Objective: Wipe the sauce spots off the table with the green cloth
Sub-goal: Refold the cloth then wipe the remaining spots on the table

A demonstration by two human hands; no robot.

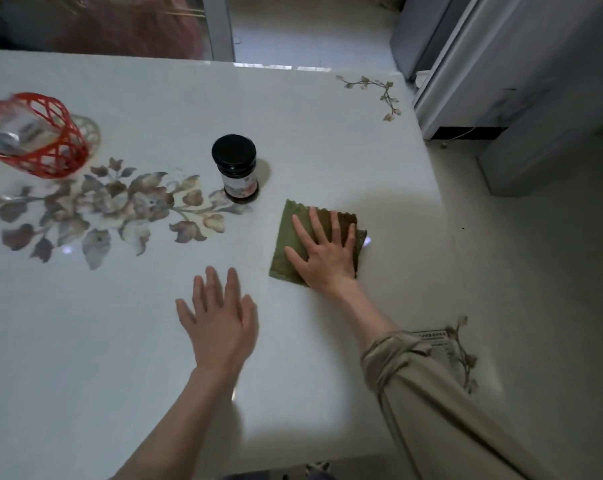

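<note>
The white table fills most of the view, glossy, with a printed spray of brown leaves across its left half and smaller sprigs at the far right corner and the near right edge. Its right edge drops to a pale floor, and the work sits close to that edge, probably so the person can reach it from where they stand at the near side. A red lattice basket stands at the far left, well apart from the action and blurred, so its contents cannot be told. The right arm crosses from the lower right with its beige sleeve pushed up to the forearm, likely to keep the fabric off the wiped surface. The 2 hands come next. The left hand hovers or rests flat on bare table near the cloth, fingers spread wide and gripping nothing; it looks like a brace for balance, though contact cannot be confirmed. The right hand lies palm down on the green cloth, fingers splayed flat, pressing rather than pinching, which suits a sliding wipe. The cloth is spread flat between the jar and the right edge. A dark jar with a black lid stands upright just beyond the cloth's far corner, not touching it. No sauce spots are visible; any may lie under the cloth.
</note>
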